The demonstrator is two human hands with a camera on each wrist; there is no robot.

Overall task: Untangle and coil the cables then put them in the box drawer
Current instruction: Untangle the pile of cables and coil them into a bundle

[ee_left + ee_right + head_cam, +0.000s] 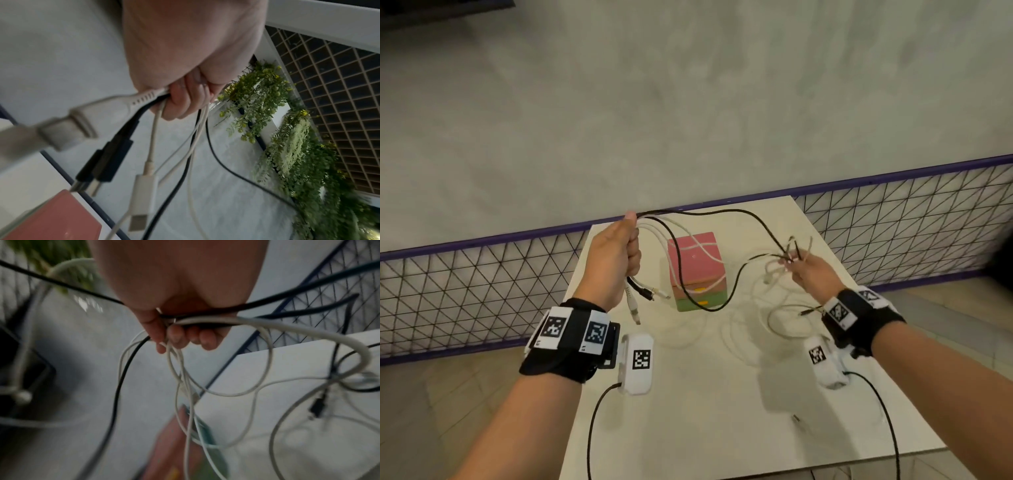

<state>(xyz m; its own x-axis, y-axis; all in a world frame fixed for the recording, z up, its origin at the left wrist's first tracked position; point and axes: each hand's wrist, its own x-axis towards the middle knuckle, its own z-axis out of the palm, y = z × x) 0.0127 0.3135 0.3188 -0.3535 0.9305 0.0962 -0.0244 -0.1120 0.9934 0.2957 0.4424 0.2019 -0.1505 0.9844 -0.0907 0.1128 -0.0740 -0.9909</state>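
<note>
Above table: left hand clenched on plug ends, right hand pinching cables at knot; risk of pull tightening tangle, snagging box.

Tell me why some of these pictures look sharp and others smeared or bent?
Head view: evenly lit and mostly sharp, though the wide lens bows the purple railing. Left wrist view: the left hand is fairly crisp, while the white plug nearest the lens is out of focus. Right wrist view: dim, with the cables smeared by blur.
</note>
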